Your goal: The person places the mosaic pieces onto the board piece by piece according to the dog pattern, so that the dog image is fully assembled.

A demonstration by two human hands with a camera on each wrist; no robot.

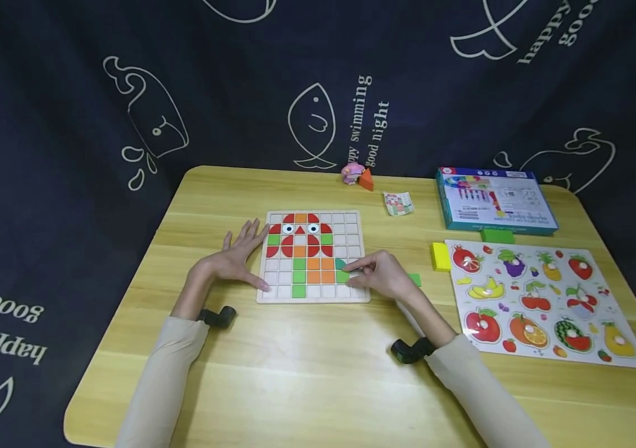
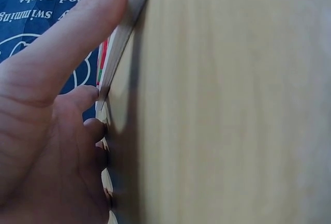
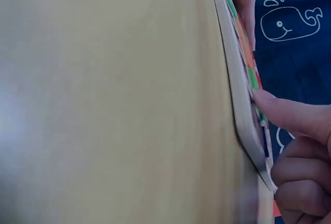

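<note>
A square wooden grid board (image 1: pixel 281 292) lies on the table, partly filled with red, orange, green and white-eyed tiles. My left hand (image 1: pixel 234 258) has its fingers spread against the board's left side, the thumb at the lower left corner. In the left wrist view, the left thumb (image 2: pixel 77 40) rests along the board's edge. At the right of the grid, the thumb and forefinger of my right hand (image 1: pixel 382 274) pinch at a light green tile (image 1: pixel 341 276), just below a dark green rounded tile (image 1: pixel 340 264). The right wrist view shows the other fingers (image 3: pixel 302 177) curled under.
Right of the board lie a fruit puzzle board (image 1: pixel 505 292), a yellow block (image 1: pixel 440 256), a green block (image 1: pixel 497 236) and a flat box (image 1: pixel 497 202). A small picture card (image 1: pixel 398 203), an orange triangular block (image 1: pixel 366 180) and a purple-pink figure (image 1: pixel 353 172) are behind.
</note>
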